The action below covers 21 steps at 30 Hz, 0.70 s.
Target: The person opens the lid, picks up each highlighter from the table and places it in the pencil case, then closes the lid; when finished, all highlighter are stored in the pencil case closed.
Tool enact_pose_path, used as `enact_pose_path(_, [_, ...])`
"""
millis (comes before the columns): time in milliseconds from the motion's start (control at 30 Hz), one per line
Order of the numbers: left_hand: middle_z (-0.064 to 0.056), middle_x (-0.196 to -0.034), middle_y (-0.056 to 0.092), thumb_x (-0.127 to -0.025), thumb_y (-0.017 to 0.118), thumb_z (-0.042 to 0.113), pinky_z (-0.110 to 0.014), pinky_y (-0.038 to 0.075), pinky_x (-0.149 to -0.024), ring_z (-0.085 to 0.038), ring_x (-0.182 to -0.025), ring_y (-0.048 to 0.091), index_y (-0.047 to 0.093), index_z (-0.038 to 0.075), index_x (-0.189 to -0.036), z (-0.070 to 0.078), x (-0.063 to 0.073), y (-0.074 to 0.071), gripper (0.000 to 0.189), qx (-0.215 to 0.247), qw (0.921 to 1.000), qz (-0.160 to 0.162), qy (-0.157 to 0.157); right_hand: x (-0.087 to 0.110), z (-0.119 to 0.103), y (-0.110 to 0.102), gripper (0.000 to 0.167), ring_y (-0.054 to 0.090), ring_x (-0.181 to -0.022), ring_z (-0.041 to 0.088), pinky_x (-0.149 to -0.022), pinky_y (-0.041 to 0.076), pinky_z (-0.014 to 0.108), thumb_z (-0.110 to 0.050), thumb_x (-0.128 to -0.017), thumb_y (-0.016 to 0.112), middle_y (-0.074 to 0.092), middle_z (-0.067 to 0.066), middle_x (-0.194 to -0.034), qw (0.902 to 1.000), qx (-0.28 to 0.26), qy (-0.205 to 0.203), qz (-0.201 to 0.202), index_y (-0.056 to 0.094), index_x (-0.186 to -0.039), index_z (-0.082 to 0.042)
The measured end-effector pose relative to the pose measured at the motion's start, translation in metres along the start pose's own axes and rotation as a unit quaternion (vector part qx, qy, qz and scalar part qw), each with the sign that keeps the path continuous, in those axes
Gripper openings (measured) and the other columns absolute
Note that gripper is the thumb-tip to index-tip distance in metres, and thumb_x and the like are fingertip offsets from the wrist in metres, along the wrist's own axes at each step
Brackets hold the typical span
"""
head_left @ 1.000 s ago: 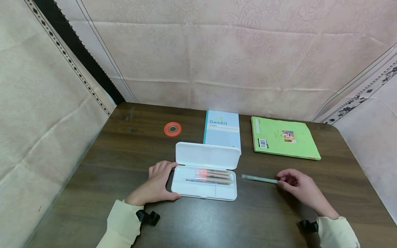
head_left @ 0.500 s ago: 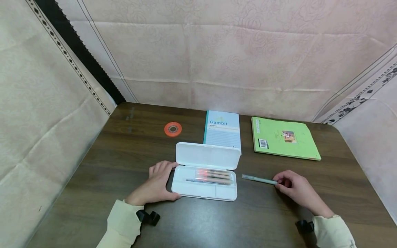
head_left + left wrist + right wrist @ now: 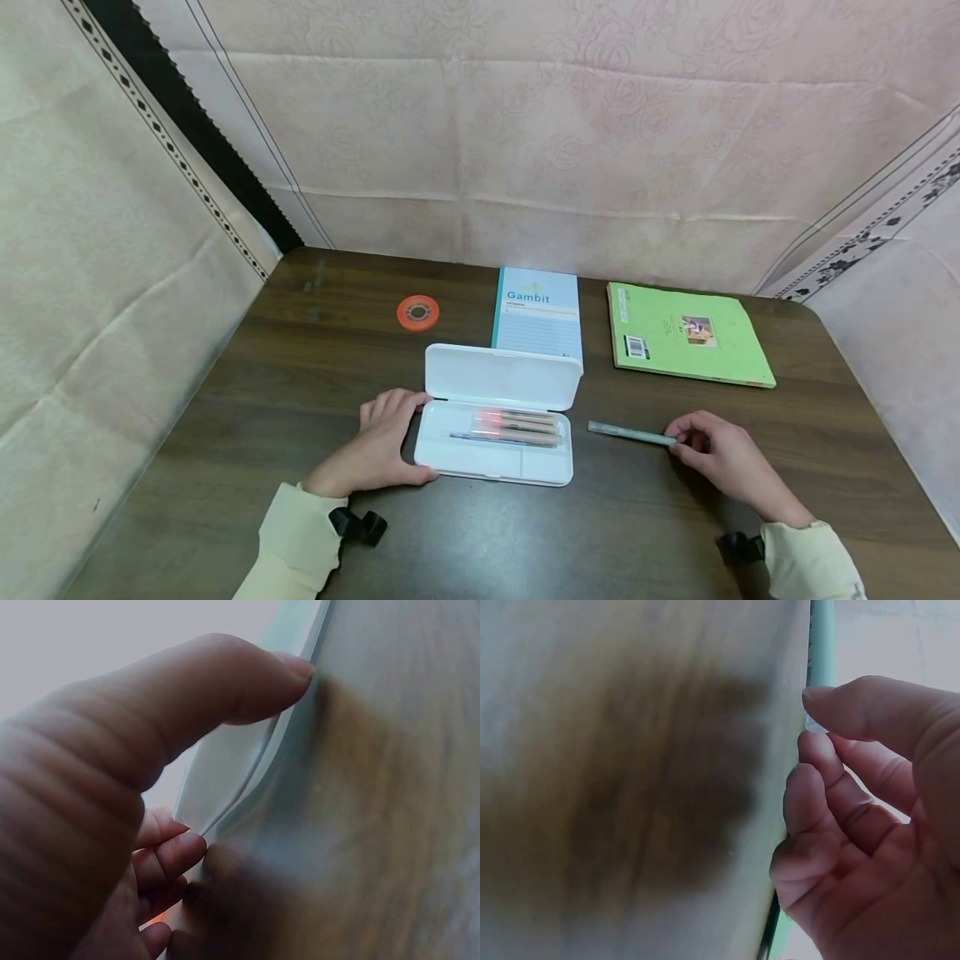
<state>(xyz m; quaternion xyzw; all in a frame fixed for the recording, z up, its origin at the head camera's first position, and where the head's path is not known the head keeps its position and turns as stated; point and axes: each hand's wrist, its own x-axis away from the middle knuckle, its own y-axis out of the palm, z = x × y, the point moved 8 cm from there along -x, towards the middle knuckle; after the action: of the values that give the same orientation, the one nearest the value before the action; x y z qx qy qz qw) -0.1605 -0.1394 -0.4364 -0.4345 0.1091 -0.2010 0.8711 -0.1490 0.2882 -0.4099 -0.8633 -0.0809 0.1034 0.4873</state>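
Observation:
A white pencil case (image 3: 468,458) lies with its lid (image 3: 502,375) raised in the middle of the table. Its tray holds several pens (image 3: 517,429) with pinkish and clear caps. At the case's left end, my left hand (image 3: 386,442) grips it, thumb at the front corner and fingers at the back; the left wrist view shows the thumb (image 3: 247,682) over the case's edge. To the right of the case, my right hand (image 3: 716,454) pinches the near end of a pale green pen (image 3: 626,432) between thumb and fingers. In the right wrist view, the pen (image 3: 821,645) runs up past the thumb tip.
Behind the case lies a blue and white notebook (image 3: 538,312) marked Gambit. A green book (image 3: 675,333) is at the back right, and an orange ring-shaped disc (image 3: 417,312) at the back left. Cloth hangings (image 3: 487,142) rise around the brown table (image 3: 300,350).
My right hand has shifted left along the pen, then slightly back right; the pen sits a touch further right. My left hand and the case have stayed put.

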Motion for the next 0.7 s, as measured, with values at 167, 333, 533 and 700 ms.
enact_pose_path(167, [-0.006, -0.127, 0.047, -0.067, 0.086, 0.045, -0.051, 0.021, -0.094, -0.03, -0.123, 0.035, 0.041, 0.011, -0.139, 0.001, 0.0, -0.001, 0.092, -0.001, 1.0, 0.003, 0.003, 0.004, -0.007, -0.013, 0.023, 0.05, -0.069, -0.002, -0.06, 0.043, 0.02, -0.002, -0.08, 0.077, 0.058, -0.009, -0.082, 0.9993, 0.001, -0.016, 0.033, 0.066, -0.091, -0.019])
enact_pose_path(333, [-0.007, -0.128, 0.046, -0.068, 0.086, 0.045, -0.051, 0.021, -0.095, -0.03, -0.123, 0.035, 0.041, 0.011, -0.14, 0.001, 0.0, 0.0, 0.092, -0.001, 1.0, 0.0, 0.002, 0.007, -0.017, -0.027, 0.024, 0.052, -0.068, -0.001, -0.059, 0.044, 0.019, -0.002, -0.08, 0.078, 0.058, -0.009, -0.082, 0.9987, -0.004, -0.02, 0.047, 0.065, -0.093, -0.018])
enact_pose_path(533, [-0.007, -0.128, 0.046, -0.068, 0.085, 0.045, -0.051, 0.022, -0.096, -0.031, -0.124, 0.035, 0.041, 0.01, -0.14, 0.002, 0.0, -0.001, 0.092, -0.004, 1.0, -0.002, -0.001, 0.006, -0.036, -0.043, 0.028, 0.051, -0.069, -0.001, -0.059, 0.041, 0.015, 0.0, -0.079, 0.078, 0.057, -0.012, -0.081, 0.9952, -0.014, -0.057, 0.079, 0.066, -0.094, -0.021])
enact_pose_path(700, [-0.008, -0.128, 0.046, -0.068, 0.085, 0.045, -0.051, 0.021, -0.097, -0.031, -0.124, 0.035, 0.041, 0.009, -0.139, 0.002, 0.0, 0.0, 0.091, -0.007, 1.0, -0.001, -0.001, 0.001, -0.057, -0.048, 0.03, 0.05, -0.068, 0.0, -0.058, 0.039, 0.016, 0.002, -0.078, 0.078, 0.057, -0.013, -0.081, 0.9921, -0.031, -0.083, 0.089, 0.066, -0.094, -0.02])
